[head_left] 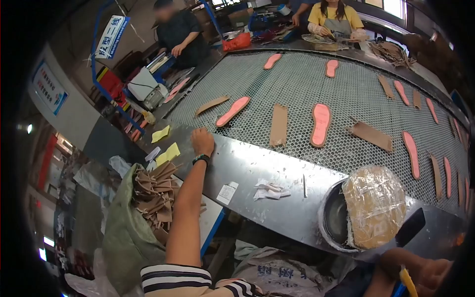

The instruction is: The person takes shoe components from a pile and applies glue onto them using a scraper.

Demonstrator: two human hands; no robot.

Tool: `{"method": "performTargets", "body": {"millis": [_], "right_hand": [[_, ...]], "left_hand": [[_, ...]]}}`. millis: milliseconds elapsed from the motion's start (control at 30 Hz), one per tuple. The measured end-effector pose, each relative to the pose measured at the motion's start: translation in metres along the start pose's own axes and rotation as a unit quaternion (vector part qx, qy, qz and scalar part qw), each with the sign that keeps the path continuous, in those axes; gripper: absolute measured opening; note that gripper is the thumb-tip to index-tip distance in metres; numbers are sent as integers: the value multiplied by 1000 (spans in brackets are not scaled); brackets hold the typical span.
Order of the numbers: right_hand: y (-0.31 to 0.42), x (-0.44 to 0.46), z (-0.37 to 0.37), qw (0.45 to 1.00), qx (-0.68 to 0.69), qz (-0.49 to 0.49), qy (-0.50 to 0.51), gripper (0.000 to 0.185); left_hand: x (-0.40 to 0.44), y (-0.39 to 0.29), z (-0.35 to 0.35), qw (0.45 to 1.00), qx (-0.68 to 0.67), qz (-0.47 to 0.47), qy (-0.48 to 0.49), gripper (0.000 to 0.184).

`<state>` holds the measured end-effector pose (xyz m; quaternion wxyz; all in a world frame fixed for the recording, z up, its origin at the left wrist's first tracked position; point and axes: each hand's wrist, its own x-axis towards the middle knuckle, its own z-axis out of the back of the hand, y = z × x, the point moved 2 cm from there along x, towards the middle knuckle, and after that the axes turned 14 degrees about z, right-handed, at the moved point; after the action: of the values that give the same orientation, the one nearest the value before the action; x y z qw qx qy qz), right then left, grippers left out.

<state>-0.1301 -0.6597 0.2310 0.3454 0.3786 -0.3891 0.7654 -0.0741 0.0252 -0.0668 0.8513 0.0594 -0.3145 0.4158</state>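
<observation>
Resting on the metal tabletop (237, 166), the left grip (202, 142) is loosely curled, back of the hand uppermost; its underside is hidden, so I cannot tell whether it holds anything. Low at the right, in shadow, the right grip (428, 274) appears closed around a yellow-and-blue tool (408, 283), whose working end I cannot make out. Near the left grip but not touching it, a pink insole (233, 112) lies at a slant on the honeycomb mesh (297, 89), with a curved tan strip (211, 105) beside it; more insoles and strips are spread across the same mesh.

The insole looks thin and light, probably flexible yet firm enough to keep its shape; whether its pink face is tacky or dry cannot be judged from here. I would take it by the tan rim at the waist, fingertips on both edges, sparing the face. The strip seems light too, and its bowed form should make one long edge easy to pinch. The tool probably weighs little and is best held around its shaft.

Near the right grip stands a round bowl (335, 218), a film-wrapped panel (373, 205) covering part of its mouth; that film looks slick, so the panel would want support from below
</observation>
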Motion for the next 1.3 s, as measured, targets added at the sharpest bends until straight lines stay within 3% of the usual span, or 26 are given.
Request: {"method": "performTargets", "body": {"millis": [100,200,267,300,400,433,500,533,567,667,767,900,967,1100,1300], "right_hand": [[5,-12,10,998,-40,-35,39,31],[-8,-9,21,988,3,-130,81,18],[-10,-14,28,988,-7,-148,35,22],[1,-28,37,991,-55,-120,-26,32],[-16,-31,36,976,-81,59,-195,27],[-57,-30,12,917,-38,237,-318,26],[-62,-32,7,909,-51,256,-324,24],[-32,-36,18,967,-108,101,-209,24],[-19,-43,25,981,-162,-60,-86,23],[-21,-50,31,981,-179,-16,-70,22],[-22,-50,32,975,-186,-20,-122,31],[-22,-52,35,976,-202,-10,-87,30],[-20,-54,34,972,-221,-19,-79,28],[4,-89,37,960,-211,-97,-157,24],[-6,-78,22,948,-275,-146,-67,22]], "left_hand": [[2,2,1,1000,19,1,4,21],[1,0,-1,1000,3,1,4,19],[-1,-1,2,1000,-4,-3,10,18],[-1,0,3,1000,1,-6,12,18],[1,2,2,1000,1,-5,4,16],[1,1,1,1000,-4,-3,-1,16],[-1,2,-2,1000,-6,-6,-8,15],[1,4,-6,1000,-3,-10,-12,15],[1,7,-7,1000,2,-14,-15,15],[3,7,-4,999,14,7,31,16],[0,6,-3,999,-9,9,33,18],[-3,7,5,1000,-14,-4,22,18],[-5,6,10,999,-12,8,39,17],[-3,12,8,999,-14,1,35,15],[-1,14,8,1000,-13,4,26,12]]}}
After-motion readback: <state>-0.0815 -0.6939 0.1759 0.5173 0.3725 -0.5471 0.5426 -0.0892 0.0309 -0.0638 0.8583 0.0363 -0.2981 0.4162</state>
